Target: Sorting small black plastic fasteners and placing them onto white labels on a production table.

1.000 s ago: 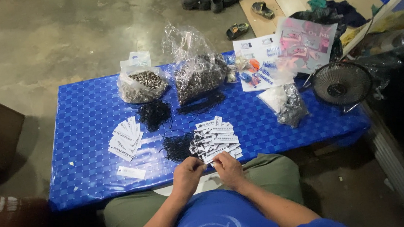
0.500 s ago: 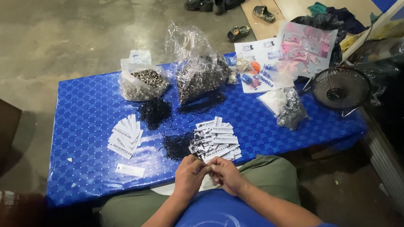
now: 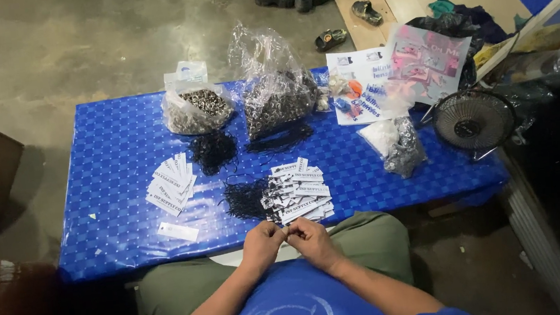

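Two hands, the left hand (image 3: 261, 245) and the right hand (image 3: 313, 238), are held together at the blue worktop (image 3: 109, 160) edge. Fingers are pinched on something too small to tell, just below a stack of white tags (image 3: 297, 191) and black strings (image 3: 243, 199).

White tags (image 3: 297, 191) (stacked), clear bags (image 3: 277, 96)

Person, head view. Wears a blue short-sleeved T-shirt (image 3: 295, 313) with a pale line-drawn round face graphic on the chest, crosses at its lower part. Olive-green trousers (image 3: 364, 245) cover both knees. Forearms bare below the sleeves. Left hand (image 3: 261, 245) and right hand (image 3: 312, 240) bare: no gloves, rings or watch visible.
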